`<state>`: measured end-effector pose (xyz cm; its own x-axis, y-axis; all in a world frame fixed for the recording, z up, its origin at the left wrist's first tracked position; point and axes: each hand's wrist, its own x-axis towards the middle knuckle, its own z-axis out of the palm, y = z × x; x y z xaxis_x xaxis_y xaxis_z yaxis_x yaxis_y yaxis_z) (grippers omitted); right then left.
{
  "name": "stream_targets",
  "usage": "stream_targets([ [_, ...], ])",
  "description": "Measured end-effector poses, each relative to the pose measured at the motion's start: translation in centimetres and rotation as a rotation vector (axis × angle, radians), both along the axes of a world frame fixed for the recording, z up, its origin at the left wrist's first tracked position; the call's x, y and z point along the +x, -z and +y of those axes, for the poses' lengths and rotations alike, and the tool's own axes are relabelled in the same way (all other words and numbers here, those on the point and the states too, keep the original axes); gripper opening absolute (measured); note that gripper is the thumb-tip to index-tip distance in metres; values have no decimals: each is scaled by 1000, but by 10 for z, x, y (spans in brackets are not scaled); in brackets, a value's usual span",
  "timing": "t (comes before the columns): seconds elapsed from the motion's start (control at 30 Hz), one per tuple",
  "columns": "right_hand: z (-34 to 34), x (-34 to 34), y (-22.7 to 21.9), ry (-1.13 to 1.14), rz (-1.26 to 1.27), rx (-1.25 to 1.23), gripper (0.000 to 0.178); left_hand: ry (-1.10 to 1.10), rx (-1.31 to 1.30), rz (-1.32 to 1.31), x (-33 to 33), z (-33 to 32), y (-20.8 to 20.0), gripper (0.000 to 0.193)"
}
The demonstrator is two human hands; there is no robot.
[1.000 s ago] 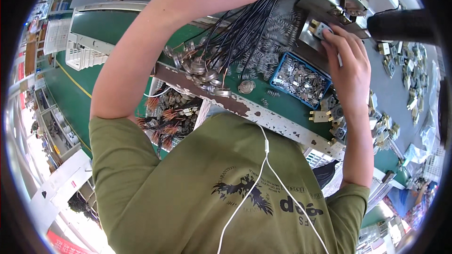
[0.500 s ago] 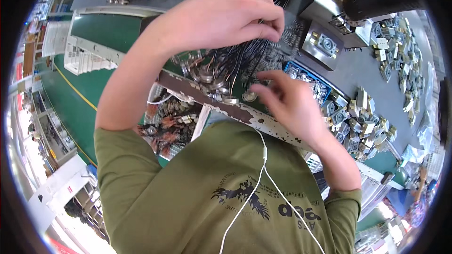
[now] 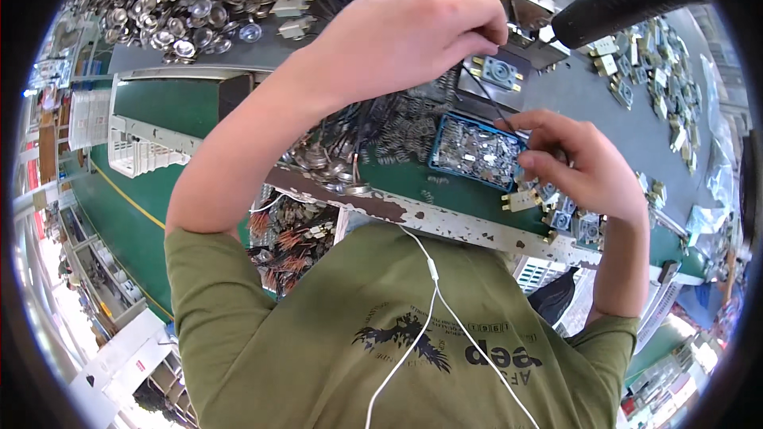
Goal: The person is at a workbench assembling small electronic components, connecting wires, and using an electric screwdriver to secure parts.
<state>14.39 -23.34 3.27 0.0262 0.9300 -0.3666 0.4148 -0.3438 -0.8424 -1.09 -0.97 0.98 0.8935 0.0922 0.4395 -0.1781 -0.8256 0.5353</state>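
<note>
Away from the bench edge (image 3: 469, 227), my right hand (image 3: 584, 163) has moved to 3 o'clock in view, beside the blue tray (image 3: 469, 178) of small metal bits, and my left hand (image 3: 445, 28) has come across to 1 o'clock, over the square block (image 3: 499, 73). That block sits on a metal holder (image 3: 510, 102), at 5 o'clock from my left fingers. Their tips are bent close together, but I cannot tell whether they pinch anything. One black wire (image 3: 496, 102) slants from beside the block down to my right hand, whose thumb and forefinger stand apart at the tips; whether my other fingers grip the wire I cannot tell. Springs (image 3: 405, 131) lie at 10 o'clock from the tray, more blocks (image 3: 560, 221) at 7 o'clock from my right hand, and round metal caps (image 3: 191, 4) heap up at 11 o'clock
</note>
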Motion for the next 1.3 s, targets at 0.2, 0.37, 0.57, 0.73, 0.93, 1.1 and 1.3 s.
stream_targets([
  [0.2,-21,-32,48,149,56,68,42,94,127,104,33,-14,32,10],
  [0.37,-23,-30,61,209,197,49,42,92,175,193,36,-16,36,11],
  [0.57,-18,-29,74,149,602,94,42,11,181,256,29,-24,26,22],
  [0.73,-14,-12,50,-13,150,85,39,299,128,336,9,-34,-12,20],
  [0.93,-3,7,57,239,-375,546,29,167,129,365,-1,-16,-2,18],
  [1.1,-9,-10,52,621,36,525,33,14,87,218,-6,-30,-10,20],
  [1.3,2,-25,49,724,-452,701,31,19,-69,118,3,-41,6,18],
])
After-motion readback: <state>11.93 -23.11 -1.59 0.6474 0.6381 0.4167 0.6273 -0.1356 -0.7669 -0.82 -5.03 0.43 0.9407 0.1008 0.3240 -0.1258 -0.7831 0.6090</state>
